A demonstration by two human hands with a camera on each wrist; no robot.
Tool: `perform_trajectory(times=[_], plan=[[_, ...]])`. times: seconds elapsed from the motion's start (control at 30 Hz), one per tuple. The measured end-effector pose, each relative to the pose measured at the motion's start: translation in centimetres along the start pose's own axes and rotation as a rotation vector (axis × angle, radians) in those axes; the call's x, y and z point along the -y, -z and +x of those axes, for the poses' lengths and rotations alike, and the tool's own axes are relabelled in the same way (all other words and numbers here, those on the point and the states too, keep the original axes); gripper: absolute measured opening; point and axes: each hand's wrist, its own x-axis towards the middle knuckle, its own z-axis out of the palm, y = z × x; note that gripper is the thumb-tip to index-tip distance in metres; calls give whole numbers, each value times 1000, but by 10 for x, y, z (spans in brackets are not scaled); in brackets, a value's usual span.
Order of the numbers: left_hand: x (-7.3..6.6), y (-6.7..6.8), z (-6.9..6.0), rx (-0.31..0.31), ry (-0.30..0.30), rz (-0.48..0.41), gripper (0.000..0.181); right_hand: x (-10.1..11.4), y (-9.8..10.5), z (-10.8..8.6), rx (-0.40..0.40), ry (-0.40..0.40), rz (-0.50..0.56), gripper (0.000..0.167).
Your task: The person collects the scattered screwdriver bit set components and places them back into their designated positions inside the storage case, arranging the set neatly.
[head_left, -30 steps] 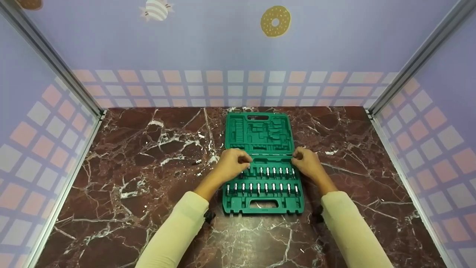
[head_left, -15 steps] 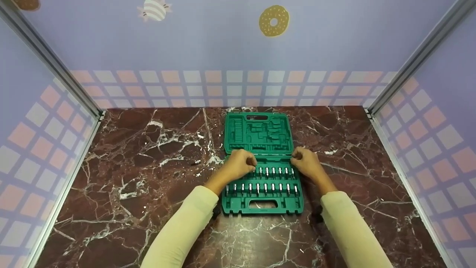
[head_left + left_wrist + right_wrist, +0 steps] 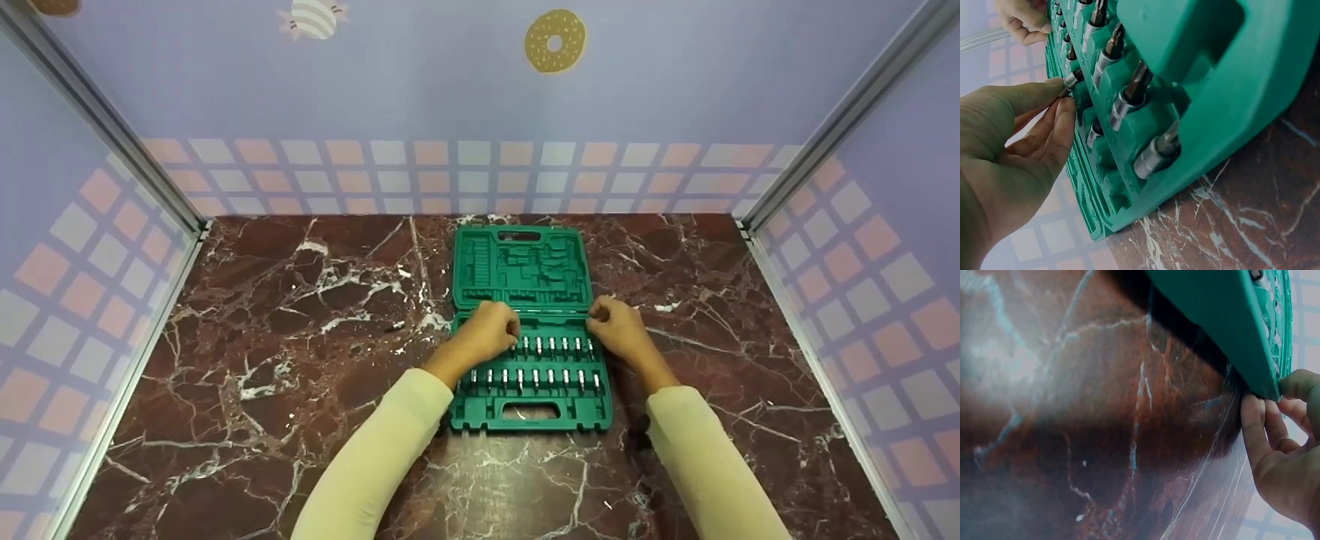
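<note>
An open green plastic case (image 3: pixel 476 411) lies on the tabletop in the head view, with two rows of silver bit sockets in its near half. My left hand (image 3: pixel 491 330) is over the left part of the upper row. In the left wrist view, its thumb and fingers pinch a bit socket (image 3: pixel 1071 82) at a slot of that row. Other bit sockets, such as the nearest one (image 3: pixel 1154 160), sit in their slots with dark tips showing. At the case's right edge near the hinge, my right hand (image 3: pixel 619 326) grips the rim between thumb and fingers, clearer in the right wrist view.
The case's lid (image 3: pixel 525 281) lies folded back, its moulded recesses facing up. Dark red marble tabletop (image 3: pixel 300 420) surrounds the case. A small dark piece (image 3: pixel 397 325) lies to its left. Walls with printed squares (image 3: pixel 517 172) close off the back and both sides.
My left hand has moved a little to the right along the upper row, covering its left end. The right hand has stayed at the case's edge.
</note>
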Motion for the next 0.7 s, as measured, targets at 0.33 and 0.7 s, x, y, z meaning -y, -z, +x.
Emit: perform_trajectory(times=[0.33,0.7], plan=[[2,-3,6,-8,13,-22,15,-1,0,1,4,-13,4,7],[6,-1,11,4,70,-46,23,0,0,0,1,-12,20,8]])
